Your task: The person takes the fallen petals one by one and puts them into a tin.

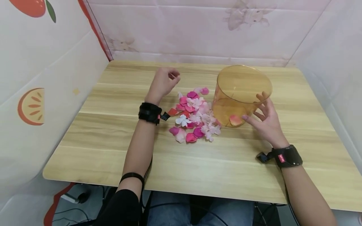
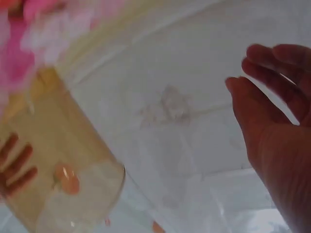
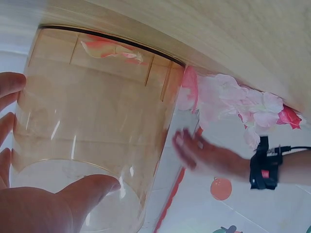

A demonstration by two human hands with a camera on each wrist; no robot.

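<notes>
The tub [image 1: 241, 94] stands up straight on the worktop [image 1: 113, 141], open end up, so its long way runs up and down. It is see-through and orange. It sits right of the middle, and the petals [image 1: 193, 114] lie in a heap just beside it on its left. One petal [image 1: 235, 120] lies inside the tub on the bottom.

The right hand [image 1: 266, 119] is at the right side of the tub. Its fingers [image 1: 261, 105] are spread apart and lie against the wall. In the right wrist view the thumb [image 3: 90, 187] and the fingers [image 3: 9, 97] sit on both sides of the tub, but they look fairly straight, not curled tight.

The left hand [image 1: 165, 81] hangs in the air above the worktop, behind the heap. The wrist is bent and the fingers [image 1: 173, 74] are loosely curled. They hold nothing. In the left wrist view the fingers [image 2: 272, 63] are close together.

Both wrist views are blurry. The left wrist view shows the tub [image 2: 58, 174] only in part, and the petals at the top are a pink smudge. The far side of the heap is partly hidden behind the left arm's wrist band [image 1: 150, 112]. The person's lap is cut off at the bottom.
</notes>
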